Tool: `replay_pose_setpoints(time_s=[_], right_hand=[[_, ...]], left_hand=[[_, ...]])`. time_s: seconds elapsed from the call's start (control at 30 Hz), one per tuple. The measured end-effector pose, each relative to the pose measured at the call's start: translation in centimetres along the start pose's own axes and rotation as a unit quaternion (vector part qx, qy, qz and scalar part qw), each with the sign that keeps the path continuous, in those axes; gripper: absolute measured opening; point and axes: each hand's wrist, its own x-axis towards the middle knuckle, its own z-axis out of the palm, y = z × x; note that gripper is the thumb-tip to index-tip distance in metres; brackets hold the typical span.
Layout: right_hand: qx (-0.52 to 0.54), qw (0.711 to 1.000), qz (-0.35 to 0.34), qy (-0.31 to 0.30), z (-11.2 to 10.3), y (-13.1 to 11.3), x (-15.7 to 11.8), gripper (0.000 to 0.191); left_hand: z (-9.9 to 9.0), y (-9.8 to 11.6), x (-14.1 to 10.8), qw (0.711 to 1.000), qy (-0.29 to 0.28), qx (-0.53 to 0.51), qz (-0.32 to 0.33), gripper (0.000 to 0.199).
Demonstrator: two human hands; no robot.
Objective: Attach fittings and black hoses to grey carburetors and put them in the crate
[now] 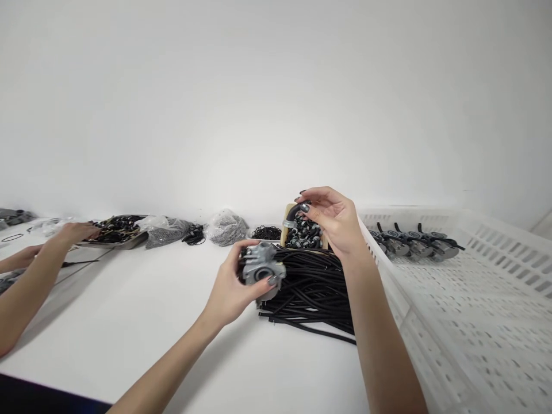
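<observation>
Head view, single frame. Left hand [235,287] closed around a grey metal part [261,270], fingers wrapped over its top and side; the palm hides most of the casting, so its full shape cannot be read. It is held just above the near end of a bundle of black tubes [313,287]. Right hand [334,221] pinches a short curved black elbow piece [296,211] between thumb and fingertips, other fingers loosely curled; the far end of the piece is covered by the fingers. Directly below it sits a small wooden box [285,227] of black-and-silver fittings, its right wall hidden behind the wrist.

Surface: white table [142,322], white wall behind. White perforated crate [474,310] at right, cut off by the frame edge, holds a row of grey assemblies [409,241] along its far wall, too small to detail. Far side of table: clear bags [226,227] of small parts, a loose pile of black rings [266,232], a metal tray [116,233]. Contents are blurred. Another person's arm [38,270] enters from the left, hand at the tray; a second arm is mostly cut off.
</observation>
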Motion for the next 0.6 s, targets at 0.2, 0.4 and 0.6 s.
replay_pose_setpoints(time_s=[0.2, 0.4, 0.6], right_hand=[[0.064, 0.995, -0.019, 0.072, 0.7, -1.6, -0.6, 0.022], [0.108, 0.991, -0.013, 0.083, 0.9, -1.2, -0.4, 0.028], [0.155, 0.984, 0.076, 0.035, 3.8, 0.7, -0.8, 0.031]], left_hand=[[3.1, 6.2, 3.5, 0.994, -0.026, -0.041, 0.099, 0.062], [2.2, 7.5, 4.4, 0.991, -0.059, 0.072, 0.099, 0.060], [-0.4, 7.2, 4.1, 0.994, -0.047, 0.062, 0.077, 0.059]])
